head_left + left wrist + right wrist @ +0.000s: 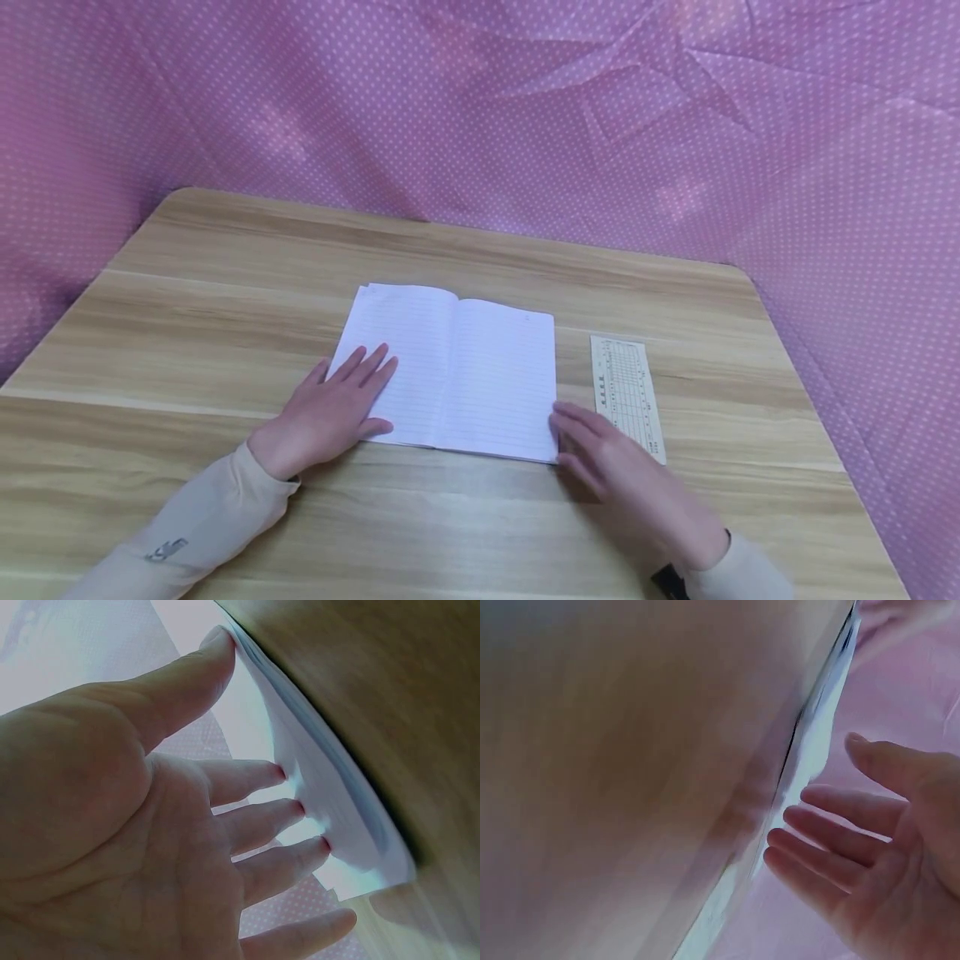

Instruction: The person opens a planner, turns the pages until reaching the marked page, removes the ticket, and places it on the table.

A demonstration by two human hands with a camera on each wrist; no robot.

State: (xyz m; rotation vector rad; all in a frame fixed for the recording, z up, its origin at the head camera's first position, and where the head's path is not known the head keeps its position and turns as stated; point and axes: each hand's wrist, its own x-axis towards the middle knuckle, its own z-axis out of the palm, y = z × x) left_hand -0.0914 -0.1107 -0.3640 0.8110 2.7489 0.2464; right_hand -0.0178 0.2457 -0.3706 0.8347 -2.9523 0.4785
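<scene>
An open notebook (498, 375) with ruled white pages lies flat on the wooden table. My left hand (330, 412) rests on its left page, fingers spread and straight; the left wrist view shows those fingertips on the paper of the notebook (315, 772). At the notebook's lower right edge is my right hand (618, 458), its fingertips right at the page border and its fingers nearly straight. In the right wrist view the right hand (870, 847) has nothing in its grasp, its thumb apart from the fingers.
A narrow pale printed card (630, 392) with a table of lines lies right of the notebook, partly behind the right hand. The wooden table (225, 325) has rounded far corners. Pink polka-dot cloth (480, 125) hangs around its back and sides.
</scene>
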